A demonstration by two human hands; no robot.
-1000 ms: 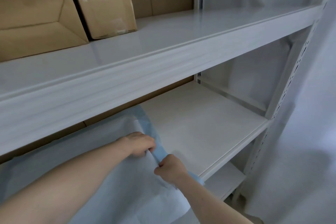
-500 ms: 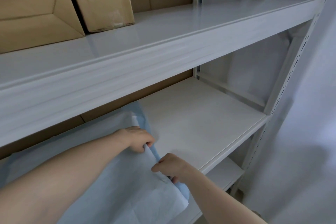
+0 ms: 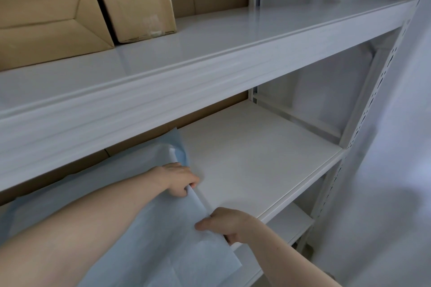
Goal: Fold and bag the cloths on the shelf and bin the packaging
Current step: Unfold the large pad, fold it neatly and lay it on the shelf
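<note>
The big, thin, light blue cloth (image 3: 112,223) lies spread on the white metal shelf (image 3: 268,161), barely folded. The left hand (image 3: 178,179) and right hand (image 3: 229,222) each have a closed grip on its right edge; no bag or bin shows, so most work looks left

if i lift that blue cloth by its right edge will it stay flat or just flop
Probably flop: the blue cloth looks thin, and its front corner already droops over the shelf edge. It likely weighs little, since the left hand and right hand raise its edge with a light pinch. Its visible creases suggest it may hold folds.
</note>
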